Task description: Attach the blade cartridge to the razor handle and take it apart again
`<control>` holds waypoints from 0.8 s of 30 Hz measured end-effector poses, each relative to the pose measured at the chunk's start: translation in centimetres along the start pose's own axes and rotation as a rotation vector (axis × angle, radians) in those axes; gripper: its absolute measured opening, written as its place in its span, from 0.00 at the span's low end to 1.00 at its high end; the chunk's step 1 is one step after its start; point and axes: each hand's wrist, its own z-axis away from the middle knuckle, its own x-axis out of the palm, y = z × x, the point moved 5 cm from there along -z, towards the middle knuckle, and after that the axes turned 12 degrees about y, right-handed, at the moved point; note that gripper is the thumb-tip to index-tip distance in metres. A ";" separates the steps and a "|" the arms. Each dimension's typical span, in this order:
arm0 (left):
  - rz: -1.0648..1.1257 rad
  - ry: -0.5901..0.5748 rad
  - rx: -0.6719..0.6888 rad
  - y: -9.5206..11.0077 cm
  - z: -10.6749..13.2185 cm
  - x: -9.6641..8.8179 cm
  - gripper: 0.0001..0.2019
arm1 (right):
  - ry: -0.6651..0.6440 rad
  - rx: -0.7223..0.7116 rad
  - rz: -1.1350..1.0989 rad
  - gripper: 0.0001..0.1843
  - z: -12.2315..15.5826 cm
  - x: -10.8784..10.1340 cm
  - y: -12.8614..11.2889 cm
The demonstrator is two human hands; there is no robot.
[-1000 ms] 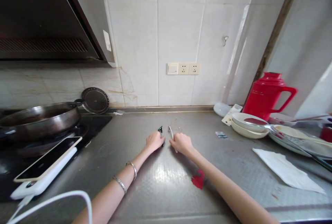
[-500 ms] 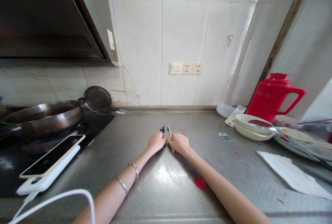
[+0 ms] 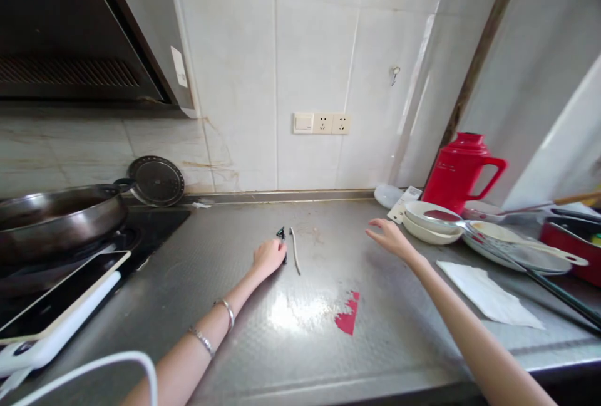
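My left hand (image 3: 270,257) is closed around a thin dark object (image 3: 281,232) with an angled top, whose kind I cannot make out. Just to its right, a slim, slightly bent whitish stick (image 3: 295,251) lies on the steel counter (image 3: 225,318), touched by neither hand. Over the right part of the counter, my right hand (image 3: 393,239) is open, fingers stretched to the left and nothing seen in them. The small blue-green packet from the earlier view is hidden, the right hand being over about that spot. Nearer me lies a torn red scrap (image 3: 348,315).
At left are a hob with a steel pan (image 3: 61,218), a phone (image 3: 61,293) and a white cable (image 3: 107,359). A red thermos flask (image 3: 457,171), stacked bowls (image 3: 429,230), a plate (image 3: 539,260) and a white napkin (image 3: 488,293) stand or lie at right.
My right hand has let go of the whitish stick and moved right, its fingers now apart. The left hand keeps its hold. The view has turned slightly right, and the red scrap is fully uncovered.
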 end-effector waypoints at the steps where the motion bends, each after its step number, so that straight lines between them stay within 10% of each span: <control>1: -0.001 -0.004 -0.003 0.0 0.0 0.0 0.19 | -0.012 0.018 0.013 0.20 0.5 -0.3 1.7; 7: -0.008 -0.011 -0.006 0.1 0.0 -0.2 0.18 | -0.074 0.113 0.142 0.34 3.2 -1.2 7.3; 24: -0.032 -0.020 0.002 0.3 0.0 -0.5 0.19 | -0.325 0.185 0.013 0.37 2.1 -0.7 9.0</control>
